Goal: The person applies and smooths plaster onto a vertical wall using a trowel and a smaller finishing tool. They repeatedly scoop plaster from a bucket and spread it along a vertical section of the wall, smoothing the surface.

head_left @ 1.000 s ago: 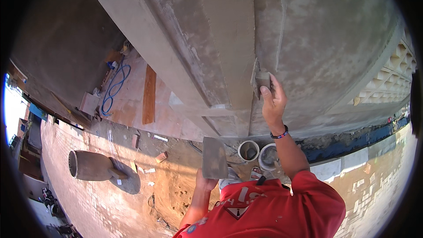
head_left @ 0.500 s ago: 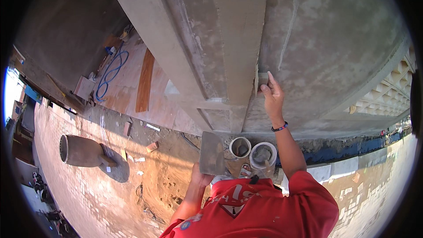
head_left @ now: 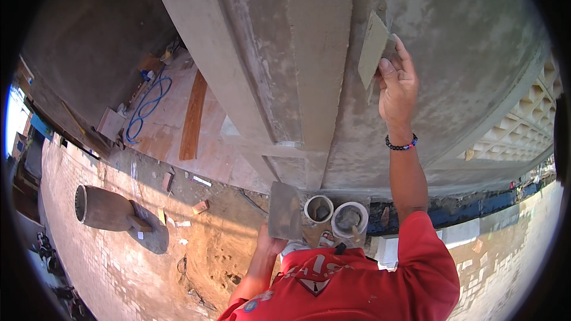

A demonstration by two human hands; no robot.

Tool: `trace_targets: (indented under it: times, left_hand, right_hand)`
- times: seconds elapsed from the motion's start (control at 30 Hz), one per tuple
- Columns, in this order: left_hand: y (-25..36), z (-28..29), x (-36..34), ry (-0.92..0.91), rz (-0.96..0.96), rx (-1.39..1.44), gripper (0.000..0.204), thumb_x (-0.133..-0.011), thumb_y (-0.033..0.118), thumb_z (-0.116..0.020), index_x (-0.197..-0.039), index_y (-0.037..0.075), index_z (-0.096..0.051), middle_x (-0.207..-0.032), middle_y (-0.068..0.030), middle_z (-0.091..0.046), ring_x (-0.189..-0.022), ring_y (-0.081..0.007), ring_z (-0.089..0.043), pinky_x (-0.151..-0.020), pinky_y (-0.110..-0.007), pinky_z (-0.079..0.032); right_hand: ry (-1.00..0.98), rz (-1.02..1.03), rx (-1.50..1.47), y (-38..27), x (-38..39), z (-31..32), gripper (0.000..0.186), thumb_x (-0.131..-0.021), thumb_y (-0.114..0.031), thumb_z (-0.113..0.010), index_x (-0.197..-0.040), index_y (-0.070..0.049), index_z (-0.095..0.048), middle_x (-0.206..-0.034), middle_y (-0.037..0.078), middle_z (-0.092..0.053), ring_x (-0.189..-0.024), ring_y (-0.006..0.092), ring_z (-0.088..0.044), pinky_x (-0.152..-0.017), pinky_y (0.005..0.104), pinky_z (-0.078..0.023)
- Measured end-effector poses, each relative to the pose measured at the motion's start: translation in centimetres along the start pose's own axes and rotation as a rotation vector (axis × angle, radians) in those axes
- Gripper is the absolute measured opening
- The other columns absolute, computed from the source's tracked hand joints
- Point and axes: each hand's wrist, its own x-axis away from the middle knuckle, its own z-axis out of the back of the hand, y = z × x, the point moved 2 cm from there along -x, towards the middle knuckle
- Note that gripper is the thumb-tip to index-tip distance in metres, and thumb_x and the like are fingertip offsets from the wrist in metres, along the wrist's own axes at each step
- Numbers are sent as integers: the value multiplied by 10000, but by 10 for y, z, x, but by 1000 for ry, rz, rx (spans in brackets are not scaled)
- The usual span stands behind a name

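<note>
My right hand [head_left: 398, 94], raised in front of the grey plastered wall [head_left: 458, 65], grips a flat plastering trowel [head_left: 373, 50]. The trowel's plate is tilted away from the wall, and its visible face looks coated with wet plaster. Just left of it runs the freshly plastered column [head_left: 318, 59], with a rough edge along its right side. Low down, my left hand [head_left: 269, 242] supports a flat grey rectangular board [head_left: 284, 213]; most of its fingers are beneath the board. How much mortar lies on the board I cannot tell.
Two white buckets [head_left: 336, 227] stand on the ground by the column's foot, the right one holding grey mortar and a tool handle. At left are a large dark urn-shaped vessel [head_left: 102, 207], a brick [head_left: 201, 207], a wooden plank [head_left: 194, 116] and a coiled blue hose [head_left: 146, 104].
My right hand has lifted the trowel from the column's lower right edge, up and to the right, turning its coated plate into view. My left hand and the board stay nearly where they were.
</note>
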Motion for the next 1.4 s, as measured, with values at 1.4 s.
trace_targets:
  times: [1.4]
  left_hand:
    - [-3,-9,6,39,-61,13,306,-965,162,-414,-1217,31,-527,-1101,-88,-615,-972,-214,-616,-824,-351,-524]
  right_hand:
    - [-531,-162,512,47,113,47,433,-873,-49,-586,-1295,-29,-491,-1184,107,-559,-1010,238,-553,-861,353,-469]
